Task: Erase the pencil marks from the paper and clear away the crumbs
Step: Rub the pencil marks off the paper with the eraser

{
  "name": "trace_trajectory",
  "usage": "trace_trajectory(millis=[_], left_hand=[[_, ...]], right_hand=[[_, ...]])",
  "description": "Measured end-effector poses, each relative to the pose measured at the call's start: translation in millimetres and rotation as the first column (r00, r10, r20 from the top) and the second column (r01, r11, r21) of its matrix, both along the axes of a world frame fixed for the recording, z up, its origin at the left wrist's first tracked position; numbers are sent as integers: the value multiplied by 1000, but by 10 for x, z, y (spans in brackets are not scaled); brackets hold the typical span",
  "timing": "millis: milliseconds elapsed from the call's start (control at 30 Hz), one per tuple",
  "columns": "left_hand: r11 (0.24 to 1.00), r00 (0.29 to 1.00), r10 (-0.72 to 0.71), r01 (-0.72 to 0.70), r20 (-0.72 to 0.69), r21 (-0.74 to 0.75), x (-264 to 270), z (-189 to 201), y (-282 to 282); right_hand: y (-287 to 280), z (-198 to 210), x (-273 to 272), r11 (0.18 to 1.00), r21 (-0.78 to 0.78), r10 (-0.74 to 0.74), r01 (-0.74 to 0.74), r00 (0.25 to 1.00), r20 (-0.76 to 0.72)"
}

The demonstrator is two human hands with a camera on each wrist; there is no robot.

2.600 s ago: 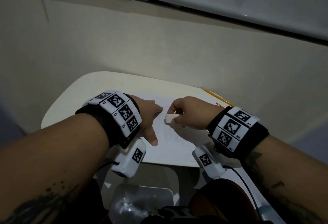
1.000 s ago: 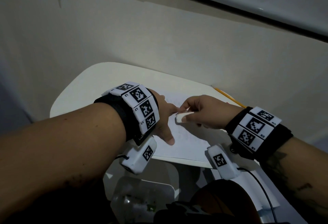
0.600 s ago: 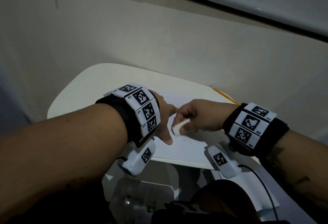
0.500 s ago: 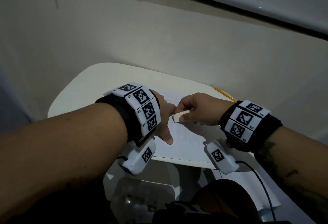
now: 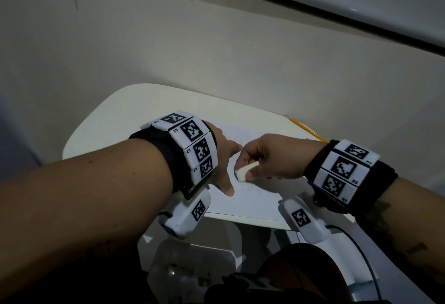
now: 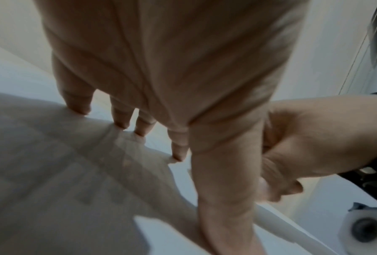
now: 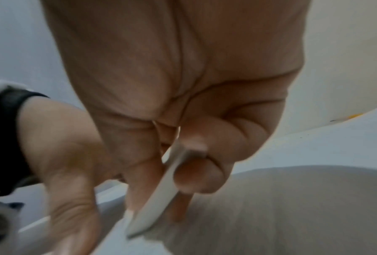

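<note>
White table (image 5: 134, 113) against a pale wall, paper (image 5: 250, 195) on it. Left hand (image 5: 224, 159), fingers straight, pins the paper beside the eraser (image 5: 243, 173); right hand (image 5: 269, 159) pinches the eraser, its tip on the paper. Risk: a hard stroke could crease the paper (marks too faint to judge).

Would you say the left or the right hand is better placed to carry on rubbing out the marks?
Right hand: it pinches the eraser against the paper. The left hand lies spread, pinning the sheet.
</note>
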State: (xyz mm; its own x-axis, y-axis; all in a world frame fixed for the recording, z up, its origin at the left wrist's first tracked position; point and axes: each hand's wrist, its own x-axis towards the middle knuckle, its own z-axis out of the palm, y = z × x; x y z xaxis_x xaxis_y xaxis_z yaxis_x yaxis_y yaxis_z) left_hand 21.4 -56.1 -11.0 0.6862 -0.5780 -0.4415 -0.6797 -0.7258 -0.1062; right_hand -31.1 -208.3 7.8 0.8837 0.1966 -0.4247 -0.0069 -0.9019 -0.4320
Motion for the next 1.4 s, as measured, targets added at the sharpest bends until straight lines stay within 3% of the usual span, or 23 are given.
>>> trace_trajectory(millis=[100, 267, 467, 667, 833, 1033, 1233, 1400], left_hand=[[1000, 1000, 5, -5, 16, 0, -10, 8, -1], [1000, 1000, -13, 13, 11, -15, 1, 1, 7], [1000, 999, 4, -4, 37, -3, -7, -8, 7], [1000, 1000, -14, 14, -10, -4, 1, 27, -6], [1000, 1000, 12, -12, 9, 1, -1, 3, 1], [1000, 1000, -3, 3, -5, 12, 3, -1, -23], [999, 1000, 29, -29, -4, 21, 1, -5, -15], [999, 1000, 16, -16, -11, 33, 7, -1, -27]], right_hand=[[6, 2, -63, 999, 4, 47, -46, 997, -62], [-32, -51, 80, 992, 25, -126, 123, 981, 145], [-11, 28, -33, 1000, 9, 8, -7, 998, -60], [-43, -44, 83, 993, -3, -117, 118, 985, 130], [-27, 16, -40, 1000, -10, 3, -3, 998, -66], [-49, -45, 57, 992, -8, -124, 127, 982, 141], [-34, 24, -88, 1000, -18, -1, 0, 998, -56], [-61, -54, 1, 994, -18, -106, 109, 987, 121]])
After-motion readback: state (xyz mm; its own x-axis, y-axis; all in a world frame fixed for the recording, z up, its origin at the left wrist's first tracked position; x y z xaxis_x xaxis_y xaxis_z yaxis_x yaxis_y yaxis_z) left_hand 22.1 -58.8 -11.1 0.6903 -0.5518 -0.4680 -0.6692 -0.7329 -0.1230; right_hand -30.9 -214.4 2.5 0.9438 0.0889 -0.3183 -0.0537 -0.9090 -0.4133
